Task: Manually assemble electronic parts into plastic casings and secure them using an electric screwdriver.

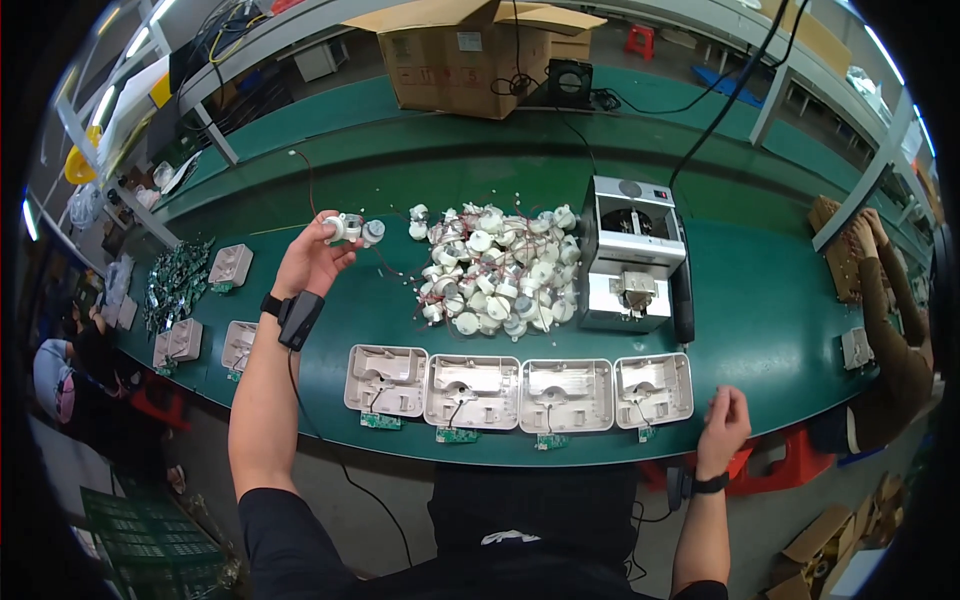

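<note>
My left hand (311, 262) is raised over the table, left of a heap of small white round parts (495, 265) with grey caps and thin red wires. Pinched in its fingers are white-and-grey motor-like parts (346, 229); whether they are one piece or two I cannot tell. My right hand (724, 430) hovers by the table's front edge with its fingers curled in, and nothing shows in them. Left of it, four pale plastic housings (653, 390) stand in a row, open side up. Small green circuit boards (381, 421) hang on wires at their near edges.
Behind the row stands a grey-white machine (632, 255) with a black cable. At the left lie a pile of green circuit boards (172, 285) and more housings (231, 266). A cardboard box (450, 62) sits on the back shelf. A co-worker's arms (885, 285) reach in at the right.
</note>
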Available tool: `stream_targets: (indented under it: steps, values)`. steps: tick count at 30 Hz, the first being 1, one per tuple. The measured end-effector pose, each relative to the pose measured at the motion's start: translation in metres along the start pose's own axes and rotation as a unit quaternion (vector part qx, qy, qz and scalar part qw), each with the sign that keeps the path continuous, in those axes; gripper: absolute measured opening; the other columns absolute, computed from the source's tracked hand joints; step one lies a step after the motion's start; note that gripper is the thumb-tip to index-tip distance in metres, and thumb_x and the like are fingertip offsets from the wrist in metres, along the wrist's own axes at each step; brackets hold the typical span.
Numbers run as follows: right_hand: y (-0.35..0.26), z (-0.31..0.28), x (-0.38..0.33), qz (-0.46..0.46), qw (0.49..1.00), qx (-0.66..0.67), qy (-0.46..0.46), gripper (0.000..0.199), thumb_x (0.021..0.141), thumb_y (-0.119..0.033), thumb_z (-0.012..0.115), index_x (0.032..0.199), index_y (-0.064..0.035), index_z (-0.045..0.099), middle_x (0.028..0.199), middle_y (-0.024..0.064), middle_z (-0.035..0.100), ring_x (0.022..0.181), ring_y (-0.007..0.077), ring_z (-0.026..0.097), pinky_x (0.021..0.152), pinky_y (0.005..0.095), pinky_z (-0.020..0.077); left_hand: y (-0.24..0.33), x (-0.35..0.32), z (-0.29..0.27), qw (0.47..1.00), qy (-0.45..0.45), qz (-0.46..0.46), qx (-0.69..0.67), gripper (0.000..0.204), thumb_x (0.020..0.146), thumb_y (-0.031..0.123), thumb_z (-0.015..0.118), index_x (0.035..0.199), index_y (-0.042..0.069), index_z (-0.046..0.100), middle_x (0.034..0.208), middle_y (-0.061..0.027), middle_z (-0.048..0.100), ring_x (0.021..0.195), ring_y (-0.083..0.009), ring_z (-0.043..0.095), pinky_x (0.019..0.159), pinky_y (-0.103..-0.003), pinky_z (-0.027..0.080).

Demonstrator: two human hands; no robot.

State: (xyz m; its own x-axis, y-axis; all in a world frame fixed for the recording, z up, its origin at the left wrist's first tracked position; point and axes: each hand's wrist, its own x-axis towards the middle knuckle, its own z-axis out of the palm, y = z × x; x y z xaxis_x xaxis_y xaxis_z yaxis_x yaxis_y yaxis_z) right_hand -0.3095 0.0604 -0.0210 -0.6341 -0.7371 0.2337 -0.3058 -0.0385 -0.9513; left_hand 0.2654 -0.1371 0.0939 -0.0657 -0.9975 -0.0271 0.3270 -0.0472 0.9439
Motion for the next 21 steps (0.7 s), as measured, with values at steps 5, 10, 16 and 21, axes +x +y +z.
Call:
stream_targets:
  steps: [5, 10, 16, 21]
  values:
    - [-0.132, 0.035, -0.019, -0.193, 0.958, 0.032, -0.21, 0.012, 0.096, -0.006, 0.063, 0.105, 0.0024, 0.065, 0.082, 0.0011, 0.061, 0.065, 0.0047, 0.052, 0.058, 0.0191, 0.0421, 0.025, -0.031, 0.035, 0.996, -0.061, 0.012, -0.066, 0.031, 0.091, 0.021, 0.063, 0.119, 0.011, 0.054, 0.124, -0.0144, 0.065, 0.101, -0.0257, 0.067, 0.083, -0.033, 0.054]
    - [-0.203, 0.161, -0.017, -0.147, 0.857, 0.083, -0.487, 0.052, 0.096, -0.022, 0.07, 0.138, 0.0005, 0.05, 0.119, 0.0107, 0.064, 0.1, 0.0169, 0.065, 0.088, 0.031, 0.054, 0.014, -0.065, 0.082, 0.979, -0.13, 0.011, -0.16, 0.035, 0.091, 0.023, 0.061, 0.123, 0.01, 0.053, 0.125, -0.0153, 0.064, 0.102, -0.0272, 0.067, 0.085, -0.034, 0.053]
    - [-0.2, 0.22, -0.04, 0.201, 0.737, 0.247, -0.596, 0.043, 0.102, -0.03, 0.063, 0.133, -0.0018, 0.054, 0.113, 0.0085, 0.064, 0.096, 0.0127, 0.063, 0.081, 0.0321, 0.0544, -0.029, -0.118, 0.144, 0.971, -0.127, -0.012, -0.2, 0.037, 0.09, 0.02, 0.06, 0.125, 0.011, 0.052, 0.127, -0.0138, 0.061, 0.104, -0.0269, 0.065, 0.087, -0.035, 0.052]
    - [-0.176, 0.231, -0.04, 0.192, 0.763, 0.215, -0.578, 0.029, 0.102, -0.028, 0.063, 0.12, -0.0042, 0.061, 0.101, 0.0043, 0.065, 0.085, 0.0109, 0.063, 0.07, 0.0299, 0.0527, -0.066, -0.133, 0.147, 0.965, -0.038, -0.067, -0.25, 0.035, 0.092, 0.02, 0.059, 0.126, 0.012, 0.054, 0.127, -0.0105, 0.06, 0.11, -0.026, 0.062, 0.09, -0.035, 0.051]
